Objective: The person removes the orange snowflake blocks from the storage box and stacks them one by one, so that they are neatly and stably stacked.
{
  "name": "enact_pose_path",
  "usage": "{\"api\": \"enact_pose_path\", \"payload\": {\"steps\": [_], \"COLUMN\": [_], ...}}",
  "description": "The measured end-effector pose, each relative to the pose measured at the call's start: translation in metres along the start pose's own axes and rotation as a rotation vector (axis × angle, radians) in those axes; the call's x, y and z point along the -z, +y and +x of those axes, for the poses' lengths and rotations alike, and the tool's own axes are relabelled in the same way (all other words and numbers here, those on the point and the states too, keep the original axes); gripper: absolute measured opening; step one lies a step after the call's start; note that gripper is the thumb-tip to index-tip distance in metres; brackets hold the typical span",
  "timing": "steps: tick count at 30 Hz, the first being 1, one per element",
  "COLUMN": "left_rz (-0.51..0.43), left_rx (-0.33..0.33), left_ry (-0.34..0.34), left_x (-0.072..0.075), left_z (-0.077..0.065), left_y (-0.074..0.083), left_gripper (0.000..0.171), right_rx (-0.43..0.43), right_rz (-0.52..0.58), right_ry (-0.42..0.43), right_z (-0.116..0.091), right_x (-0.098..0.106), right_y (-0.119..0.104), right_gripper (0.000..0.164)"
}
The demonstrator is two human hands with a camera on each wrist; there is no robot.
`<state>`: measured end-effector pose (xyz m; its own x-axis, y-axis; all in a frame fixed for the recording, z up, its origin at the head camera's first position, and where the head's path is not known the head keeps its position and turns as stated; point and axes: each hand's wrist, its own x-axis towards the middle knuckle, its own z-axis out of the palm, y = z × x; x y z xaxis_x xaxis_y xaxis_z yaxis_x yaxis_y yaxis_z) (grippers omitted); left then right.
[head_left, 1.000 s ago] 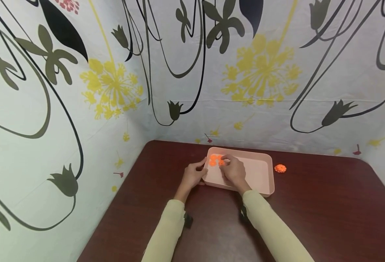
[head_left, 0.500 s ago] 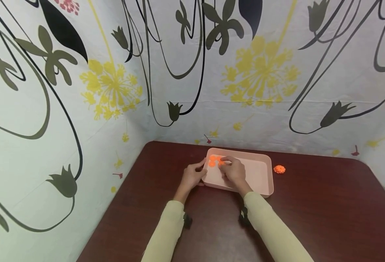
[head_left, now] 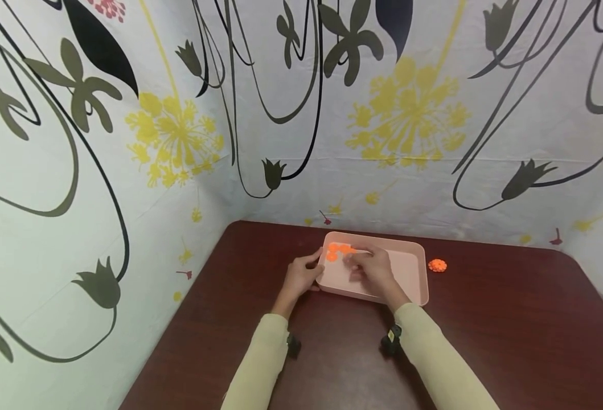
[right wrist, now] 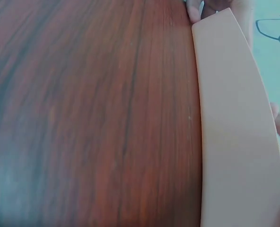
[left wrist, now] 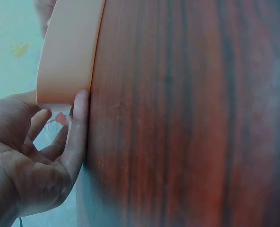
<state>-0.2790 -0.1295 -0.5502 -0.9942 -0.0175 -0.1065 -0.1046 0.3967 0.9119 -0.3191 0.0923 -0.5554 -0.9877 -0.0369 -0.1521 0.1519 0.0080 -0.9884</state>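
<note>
A pale pink rectangular tray [head_left: 409,273] lies near the back of the dark wooden table. Several small flat orange pieces [head_left: 332,256] are grouped in its left back part. My left hand [head_left: 301,276] grips the tray's left end, thumb at the rim and other fingers against the outside; the left wrist view shows this hand [left wrist: 33,151] around the corner. Over the middle of the tray is my right hand [head_left: 375,266], fingers bent, their tips beside the orange pieces. Whether it holds a piece is hidden. The right wrist view mostly shows the tray's front wall [right wrist: 239,123].
A small heap of orange pieces [head_left: 437,265] sits on the table just right of the tray. Dark wood tabletop [head_left: 511,330] extends to the right and in front. A flower-printed cloth [head_left: 291,131] hangs behind and at the left.
My right hand has shifted slightly to the right, away from the left orange pieces. My left hand and the tray have stayed in place.
</note>
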Motion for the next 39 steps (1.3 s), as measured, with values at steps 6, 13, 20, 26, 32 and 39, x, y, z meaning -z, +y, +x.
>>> {"api": "enact_pose_path", "payload": {"steps": [6, 13, 20, 26, 32, 39], "left_rz": [0.001, -0.015, -0.014, -0.015, -0.035, -0.045], "left_rx": [-0.006, 0.007, -0.016, -0.039, -0.011, -0.004], "left_ry": [-0.004, -0.002, -0.010, -0.010, -0.016, -0.018], "left_x": [0.000, -0.002, 0.000, 0.001, 0.002, 0.002], "left_z": [0.000, 0.001, 0.000, 0.000, 0.000, 0.000], "left_y": [-0.001, -0.002, 0.000, -0.001, -0.001, -0.001], "left_gripper": [0.054, 0.053, 0.054, 0.053, 0.054, 0.054], "right_rx": [0.080, 0.097, 0.091, 0.164, 0.190, 0.169], "right_rz": [0.001, -0.065, -0.061, 0.008, 0.094, 0.182], "right_ry": [-0.078, -0.080, -0.037, 0.013, 0.111, 0.187], "right_z": [-0.003, -0.015, -0.033, -0.035, -0.042, -0.049], "right_x": [0.011, 0.033, 0.067, 0.103, 0.139, 0.171], "right_y": [-0.004, -0.021, -0.048, -0.042, -0.039, -0.035], "right_gripper": [0.050, 0.051, 0.052, 0.055, 0.057, 0.050]}}
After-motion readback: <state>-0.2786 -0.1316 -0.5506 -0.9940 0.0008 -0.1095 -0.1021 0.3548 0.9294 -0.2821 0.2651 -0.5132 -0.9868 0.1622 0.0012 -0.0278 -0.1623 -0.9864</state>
